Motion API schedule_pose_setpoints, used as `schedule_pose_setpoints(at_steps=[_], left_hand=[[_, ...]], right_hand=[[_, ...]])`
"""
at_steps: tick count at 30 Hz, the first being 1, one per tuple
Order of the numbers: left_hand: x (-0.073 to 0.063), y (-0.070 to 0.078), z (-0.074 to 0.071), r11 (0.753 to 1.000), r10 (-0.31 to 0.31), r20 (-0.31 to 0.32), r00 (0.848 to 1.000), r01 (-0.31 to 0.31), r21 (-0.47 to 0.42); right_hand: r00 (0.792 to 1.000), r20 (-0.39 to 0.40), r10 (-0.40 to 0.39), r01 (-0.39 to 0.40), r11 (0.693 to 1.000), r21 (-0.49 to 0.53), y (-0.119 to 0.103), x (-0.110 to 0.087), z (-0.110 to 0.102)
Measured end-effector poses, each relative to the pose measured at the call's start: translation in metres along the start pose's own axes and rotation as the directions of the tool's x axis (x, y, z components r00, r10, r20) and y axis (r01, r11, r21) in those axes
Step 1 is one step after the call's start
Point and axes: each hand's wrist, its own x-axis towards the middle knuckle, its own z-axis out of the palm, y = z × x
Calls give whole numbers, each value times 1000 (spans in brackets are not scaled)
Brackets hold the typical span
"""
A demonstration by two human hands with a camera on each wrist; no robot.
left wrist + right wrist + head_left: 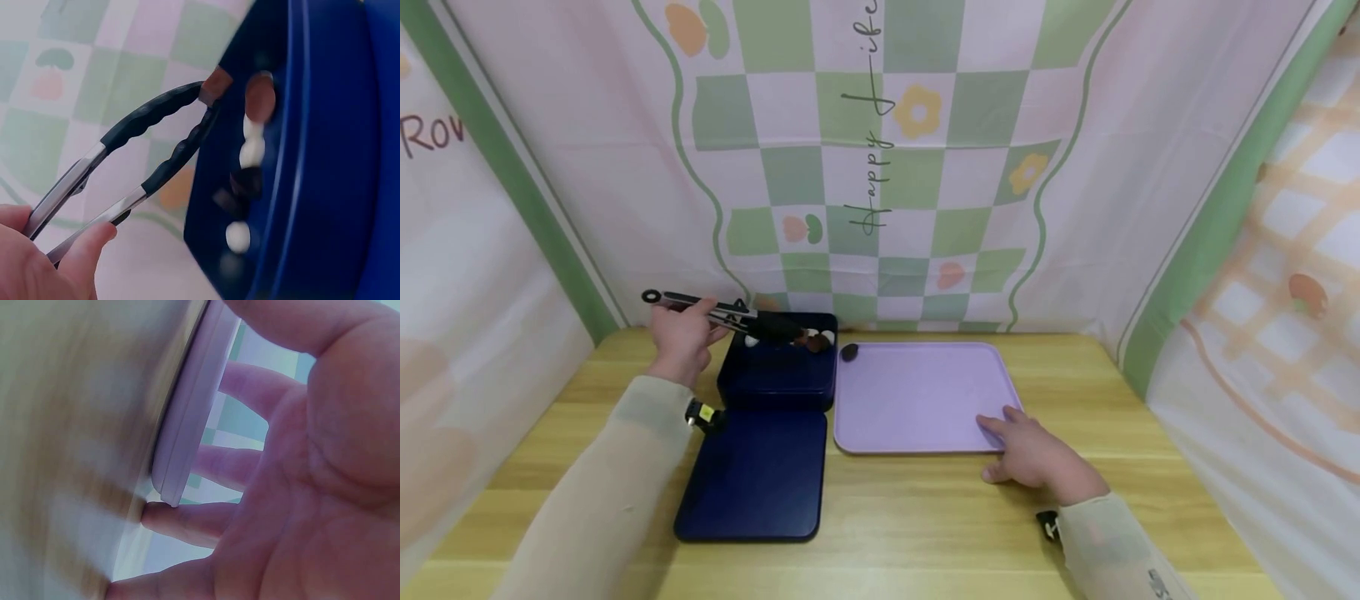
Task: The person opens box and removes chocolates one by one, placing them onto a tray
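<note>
my left hand (681, 340): gripping black-tipped tongs (144, 117), brown piece (216, 86), possibly a pebble, at their tips, over navy box (778, 392).
my right hand (1037, 454): fingers spread, near right corner of lilac tray (925, 400); dark oval piece (849, 352) at far left.

A curtained-off tabletop booth, shown by printed curtains (917, 175) around three sides of a wood-grain table (910, 517).

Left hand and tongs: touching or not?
Touching. The left wrist view shows it: the left hand holds the tongs by their metal part, with the thumb against one side.
</note>
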Motion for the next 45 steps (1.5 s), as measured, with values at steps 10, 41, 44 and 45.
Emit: schedule_pose_setpoints(at_steps=[10,41,44,45], left_hand=[[-24,-14,48,997,43,47,998,-39,-73],[-66,-94,128,930,169,116,979,-198,309],[-67,-94,129,921,175,113,978,-203,332],[-67,-94,129,918,176,113,978,-205,338]], right_hand=[[1000,3,3,-3,1000,3,0,-1,0],[1000,1,7,-7,1000,17,-1,-1,0],[1000,3,11,-11,1000,16,0,-1,0],[1000,3,12,-12,1000,16,0,-1,0]])
